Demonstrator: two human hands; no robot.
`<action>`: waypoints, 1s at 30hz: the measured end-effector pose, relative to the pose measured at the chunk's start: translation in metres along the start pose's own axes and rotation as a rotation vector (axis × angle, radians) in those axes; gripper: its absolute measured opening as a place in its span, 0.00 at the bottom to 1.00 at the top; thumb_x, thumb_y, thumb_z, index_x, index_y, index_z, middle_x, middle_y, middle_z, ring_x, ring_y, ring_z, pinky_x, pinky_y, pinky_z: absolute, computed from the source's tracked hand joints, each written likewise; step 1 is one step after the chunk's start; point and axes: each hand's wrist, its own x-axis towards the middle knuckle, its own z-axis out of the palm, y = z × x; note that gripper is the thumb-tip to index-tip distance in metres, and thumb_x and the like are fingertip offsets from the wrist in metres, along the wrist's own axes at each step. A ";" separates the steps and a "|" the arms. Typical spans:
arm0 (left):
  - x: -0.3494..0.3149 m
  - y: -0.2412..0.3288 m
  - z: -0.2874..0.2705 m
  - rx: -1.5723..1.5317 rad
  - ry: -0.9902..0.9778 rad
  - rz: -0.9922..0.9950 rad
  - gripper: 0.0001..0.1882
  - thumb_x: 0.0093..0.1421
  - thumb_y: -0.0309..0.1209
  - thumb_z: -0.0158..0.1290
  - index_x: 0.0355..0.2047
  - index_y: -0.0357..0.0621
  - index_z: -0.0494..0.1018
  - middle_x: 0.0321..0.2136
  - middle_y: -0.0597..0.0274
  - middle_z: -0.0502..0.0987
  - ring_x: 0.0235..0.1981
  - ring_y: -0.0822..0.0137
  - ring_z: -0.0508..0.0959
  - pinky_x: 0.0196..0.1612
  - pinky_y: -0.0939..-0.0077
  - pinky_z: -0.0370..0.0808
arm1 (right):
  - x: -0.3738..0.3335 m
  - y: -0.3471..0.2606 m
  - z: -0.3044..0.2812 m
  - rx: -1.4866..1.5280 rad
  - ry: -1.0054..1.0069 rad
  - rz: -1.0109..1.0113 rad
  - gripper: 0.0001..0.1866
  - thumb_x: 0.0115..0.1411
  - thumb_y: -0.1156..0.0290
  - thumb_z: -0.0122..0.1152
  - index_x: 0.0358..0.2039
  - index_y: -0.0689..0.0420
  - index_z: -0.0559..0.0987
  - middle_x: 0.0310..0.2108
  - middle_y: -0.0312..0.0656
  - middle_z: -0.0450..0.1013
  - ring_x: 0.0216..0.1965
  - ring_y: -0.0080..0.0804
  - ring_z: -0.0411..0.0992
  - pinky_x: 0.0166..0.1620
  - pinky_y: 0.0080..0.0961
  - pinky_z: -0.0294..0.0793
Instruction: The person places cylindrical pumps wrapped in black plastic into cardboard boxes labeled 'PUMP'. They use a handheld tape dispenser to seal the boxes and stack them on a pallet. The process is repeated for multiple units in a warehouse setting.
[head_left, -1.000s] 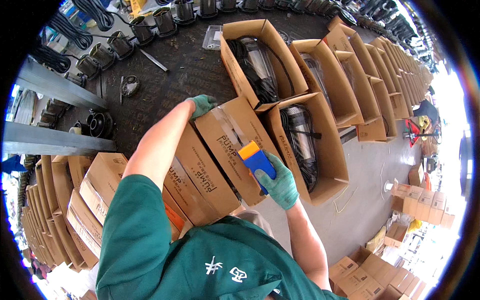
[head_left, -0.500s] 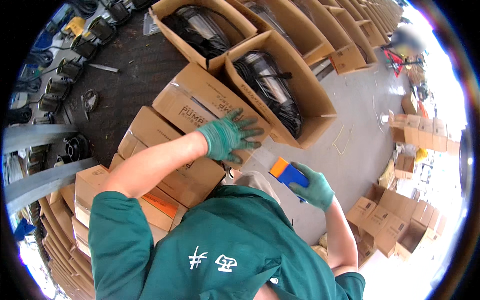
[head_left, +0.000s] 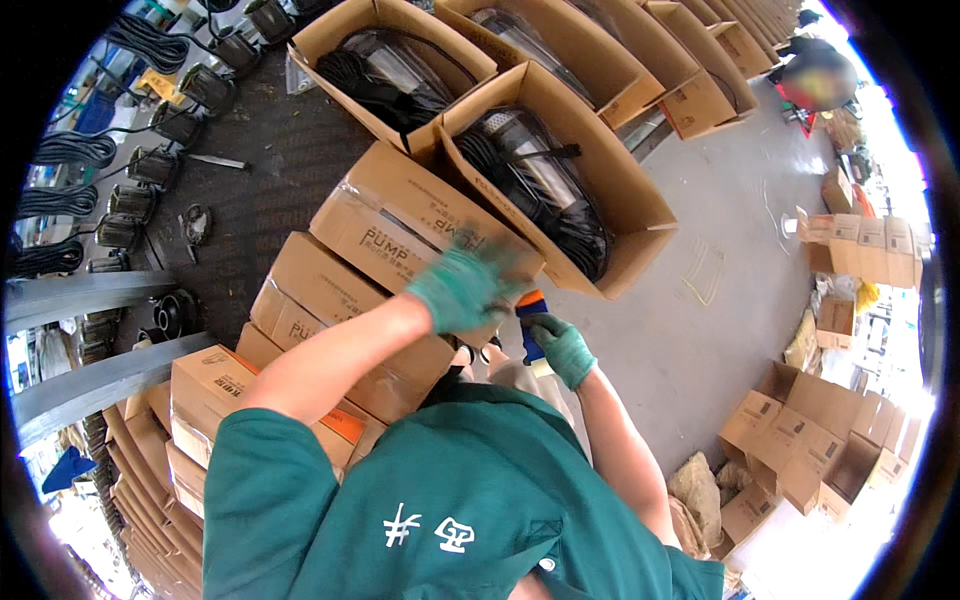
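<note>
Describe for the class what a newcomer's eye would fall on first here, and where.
Probably the green-gloved hands near the middle: the left hand, blurred, over a closed carton, and the right hand gripping a blue-and-orange tool by that carton's near right corner. Next, perhaps, the open carton just beyond, to the upper right, holding a silver cylinder and black cable.

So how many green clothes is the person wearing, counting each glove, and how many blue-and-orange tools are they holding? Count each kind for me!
Green gloves, on the left hand and the right hand: 2
Green shirt: 1
Blue-and-orange tool: 1
Total: 4
</note>
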 end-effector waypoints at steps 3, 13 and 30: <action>-0.032 -0.080 -0.029 0.215 0.123 -0.533 0.51 0.56 0.63 0.63 0.75 0.57 0.62 0.77 0.48 0.55 0.78 0.43 0.51 0.74 0.28 0.48 | 0.019 0.017 0.009 0.023 0.077 0.146 0.26 0.72 0.52 0.62 0.59 0.59 0.80 0.45 0.40 0.80 0.42 0.31 0.78 0.47 0.30 0.79; -0.064 -0.169 -0.033 -0.404 0.292 -0.910 0.31 0.74 0.51 0.48 0.68 0.43 0.68 0.61 0.43 0.77 0.61 0.43 0.77 0.63 0.56 0.73 | 0.112 0.124 0.002 0.556 -0.256 0.173 0.27 0.73 0.44 0.56 0.60 0.53 0.77 0.47 0.33 0.78 0.46 0.27 0.78 0.46 0.26 0.79; -0.073 0.011 -0.166 -0.291 0.375 -0.824 0.36 0.73 0.64 0.41 0.55 0.44 0.78 0.53 0.44 0.81 0.57 0.46 0.80 0.61 0.56 0.74 | -0.127 -0.014 -0.091 -0.221 -0.376 -0.578 0.32 0.58 0.60 0.81 0.57 0.58 0.77 0.46 0.37 0.79 0.47 0.28 0.76 0.49 0.35 0.79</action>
